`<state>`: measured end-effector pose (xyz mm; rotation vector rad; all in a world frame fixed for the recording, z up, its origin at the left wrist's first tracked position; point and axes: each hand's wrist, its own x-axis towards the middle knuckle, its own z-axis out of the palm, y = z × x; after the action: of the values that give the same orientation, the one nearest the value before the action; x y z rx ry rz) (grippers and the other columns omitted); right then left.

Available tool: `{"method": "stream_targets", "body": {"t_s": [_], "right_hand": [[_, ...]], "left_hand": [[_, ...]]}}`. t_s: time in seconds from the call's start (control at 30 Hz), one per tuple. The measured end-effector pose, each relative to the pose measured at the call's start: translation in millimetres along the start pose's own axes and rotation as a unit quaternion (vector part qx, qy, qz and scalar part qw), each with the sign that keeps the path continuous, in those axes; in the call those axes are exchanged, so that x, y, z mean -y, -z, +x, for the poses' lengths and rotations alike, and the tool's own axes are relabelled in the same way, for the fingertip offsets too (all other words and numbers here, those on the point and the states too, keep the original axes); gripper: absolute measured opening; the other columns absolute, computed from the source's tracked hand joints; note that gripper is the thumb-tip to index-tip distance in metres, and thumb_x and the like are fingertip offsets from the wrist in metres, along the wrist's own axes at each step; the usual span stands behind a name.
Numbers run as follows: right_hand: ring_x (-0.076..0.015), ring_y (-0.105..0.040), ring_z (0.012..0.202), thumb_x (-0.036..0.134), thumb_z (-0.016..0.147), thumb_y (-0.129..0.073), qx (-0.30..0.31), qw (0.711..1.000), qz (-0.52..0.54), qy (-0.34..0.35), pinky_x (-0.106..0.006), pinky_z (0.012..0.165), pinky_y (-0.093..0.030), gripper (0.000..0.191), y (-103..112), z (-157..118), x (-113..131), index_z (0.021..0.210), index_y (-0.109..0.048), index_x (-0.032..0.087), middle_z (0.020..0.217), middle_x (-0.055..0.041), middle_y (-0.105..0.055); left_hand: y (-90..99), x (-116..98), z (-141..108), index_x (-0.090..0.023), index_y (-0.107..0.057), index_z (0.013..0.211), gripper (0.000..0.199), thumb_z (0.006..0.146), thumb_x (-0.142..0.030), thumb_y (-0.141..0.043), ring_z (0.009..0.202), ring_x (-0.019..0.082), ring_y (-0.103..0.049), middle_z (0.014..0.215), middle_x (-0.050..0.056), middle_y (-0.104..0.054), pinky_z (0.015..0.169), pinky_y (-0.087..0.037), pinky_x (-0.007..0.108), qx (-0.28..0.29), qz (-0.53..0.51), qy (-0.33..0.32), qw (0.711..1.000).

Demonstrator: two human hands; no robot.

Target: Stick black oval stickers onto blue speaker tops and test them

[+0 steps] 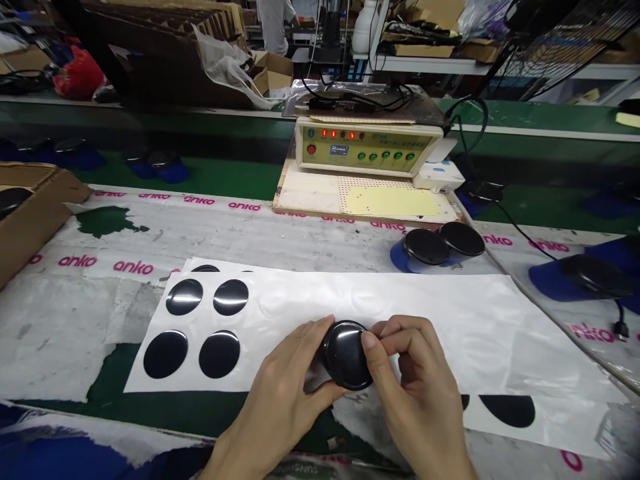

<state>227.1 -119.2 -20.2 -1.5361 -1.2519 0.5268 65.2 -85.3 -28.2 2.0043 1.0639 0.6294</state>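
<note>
My left hand (285, 387) is wrapped round a round piece with a glossy black top (345, 357), its thumb at the near side and its fingers along the far left side. My right hand (417, 383) is closed at the right rim of this piece, thumb lying on the edge and fingers curled; whether a thin film is between them cannot be made out. Beneath both hands lies a white sheet (300, 300) bearing several black round stickers (220, 353) at its left end. A lower sheet with black circles (510, 408) shows from under it at the right.
Blue cylinders with black tops (425, 248) stand behind the sheet. More blue cylinders (580, 277) and a cable are at the right. A control box (367, 148) with red lights sits on a board (310, 193). A cardboard box (35, 220) stands at the left. Behind, a person (275, 27) is visible.
</note>
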Motion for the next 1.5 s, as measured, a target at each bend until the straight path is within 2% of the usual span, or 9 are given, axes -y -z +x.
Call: {"method": "stream_targets", "body": {"t_s": [0.33, 0.53, 0.67, 0.8, 0.93, 1.0, 1.17, 1.33, 1.5], "right_hand": [[-0.0147, -0.054, 0.076, 0.032, 0.090, -0.054, 0.035, 0.995, -0.088, -0.012, -0.027, 0.061, -0.048, 0.021, 8, 4, 3, 0.073, -0.046, 0.022, 0.086, -0.0016, -0.046], [-0.0153, -0.049, 0.046, 0.056, 0.074, -0.067, 0.101, 0.968, -0.173, -0.152, -0.028, 0.044, -0.041, 0.058, 20, 20, 12, 0.115, -0.041, 0.024, 0.059, 0.0087, -0.043], [-0.0168, -0.061, 0.077, 0.044, 0.089, -0.053, 0.236, 0.967, -0.075, -0.063, -0.028, 0.065, -0.047, 0.021, 2, 27, 16, 0.095, -0.057, 0.025, 0.089, -0.0008, -0.061], [-0.0133, -0.055, 0.062, 0.042, 0.099, -0.034, 0.214, 0.974, -0.046, -0.062, -0.024, 0.058, -0.043, 0.038, 7, 30, 11, 0.071, -0.051, 0.021, 0.068, 0.0007, -0.056], [-0.0153, -0.058, 0.063, 0.045, 0.097, -0.034, 0.118, 0.984, -0.136, -0.010, -0.026, 0.057, -0.046, 0.035, 48, 54, 0, 0.086, -0.058, 0.022, 0.072, -0.0018, -0.061], [-0.0217, -0.061, 0.087, 0.046, 0.094, -0.040, 0.062, 0.966, -0.247, 0.054, -0.033, 0.072, -0.050, 0.034, 71, 78, -8, 0.109, -0.059, 0.021, 0.100, -0.0084, -0.065], [-0.0382, -0.037, 0.129, 0.041, 0.085, -0.050, 0.122, 0.906, -0.395, 0.095, -0.056, 0.102, -0.033, 0.050, 114, 139, -29, 0.130, -0.052, 0.021, 0.139, -0.0126, -0.047], [-0.0325, -0.046, 0.127, 0.028, 0.071, -0.061, 0.212, 0.908, -0.353, 0.081, -0.040, 0.093, -0.048, 0.063, 139, 165, -45, 0.134, -0.051, 0.030, 0.143, -0.0078, -0.044], [-0.0275, -0.060, 0.104, 0.029, 0.074, -0.059, 0.177, 0.942, -0.271, 0.088, -0.039, 0.086, -0.051, 0.046, 145, 176, -45, 0.120, -0.058, 0.024, 0.123, -0.0100, -0.053]], "left_hand": [[-5.8, 6, -3, -0.031, -0.035, 0.139, 0.063, 0.084, -0.033, -0.066, 0.122, 0.020, -0.054, 0.132, 0.000, -0.058, 0.103, -0.047, 0.033, -0.028, 0.007, -0.020, 0.999], [-2.4, 2, 2, -0.034, -0.040, 0.134, 0.057, 0.083, -0.034, -0.066, 0.117, 0.020, -0.058, 0.129, -0.001, -0.059, 0.098, -0.050, 0.032, -0.017, -0.004, 0.035, 0.999], [-4.0, 0, 0, -0.037, -0.038, 0.135, 0.056, 0.086, -0.032, -0.062, 0.117, 0.019, -0.058, 0.130, -0.003, -0.058, 0.097, -0.050, 0.031, -0.002, -0.025, 0.038, 0.999], [4.9, -3, -3, -0.040, -0.041, 0.133, 0.056, 0.083, -0.035, -0.066, 0.116, 0.021, -0.060, 0.130, -0.005, -0.060, 0.096, -0.052, 0.033, -0.001, -0.018, 0.039, 0.999], [66.8, 10, 47, -0.031, -0.045, 0.133, 0.062, 0.077, -0.043, -0.069, 0.115, 0.028, -0.060, 0.129, 0.002, -0.061, 0.099, -0.049, 0.043, -0.059, 0.066, 0.045, 0.995], [110.0, 24, 96, -0.027, -0.023, 0.146, 0.083, 0.078, -0.050, -0.066, 0.114, 0.030, -0.061, 0.128, 0.007, -0.060, 0.096, -0.049, 0.047, -0.137, 0.121, 0.054, 0.982], [177.0, 64, 204, -0.010, -0.041, 0.135, 0.064, 0.087, -0.051, -0.053, 0.121, 0.035, -0.052, 0.124, 0.009, -0.058, 0.100, -0.041, 0.052, -0.268, 0.209, 0.054, 0.939], [174.5, 74, 235, -0.021, -0.056, 0.118, 0.034, 0.088, -0.037, -0.059, 0.117, 0.028, -0.053, 0.126, 0.009, -0.057, 0.096, -0.044, 0.052, -0.301, 0.208, -0.013, 0.931], [121.6, 18, 223, -0.021, -0.060, 0.111, 0.033, 0.085, -0.041, -0.060, 0.131, 0.037, -0.038, 0.132, 0.008, -0.053, 0.110, -0.028, 0.058, -0.200, 0.205, -0.169, 0.943]]}}
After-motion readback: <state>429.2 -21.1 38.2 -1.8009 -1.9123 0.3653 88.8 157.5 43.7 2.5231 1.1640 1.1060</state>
